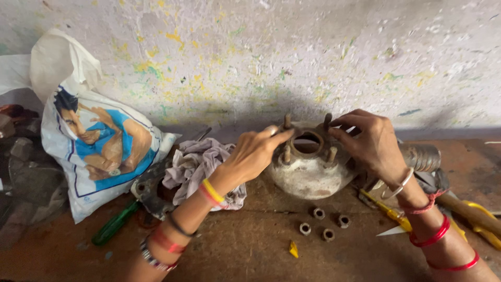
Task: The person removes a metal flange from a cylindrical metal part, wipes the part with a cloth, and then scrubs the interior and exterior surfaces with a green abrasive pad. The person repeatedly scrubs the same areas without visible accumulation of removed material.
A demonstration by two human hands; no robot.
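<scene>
Steadying the wheel hub (308, 167) near the workbench's (250, 250) back edge, I pinch its top rim with my left hand (255, 154) and right hand (373, 141) — turn evenly, keeping clear of the loose nuts (323, 224) in front.

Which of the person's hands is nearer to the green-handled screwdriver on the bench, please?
The left hand. It rests on the left side of the wheel hub, right of the green-handled screwdriver. The right hand is on the hub's far side.
</scene>
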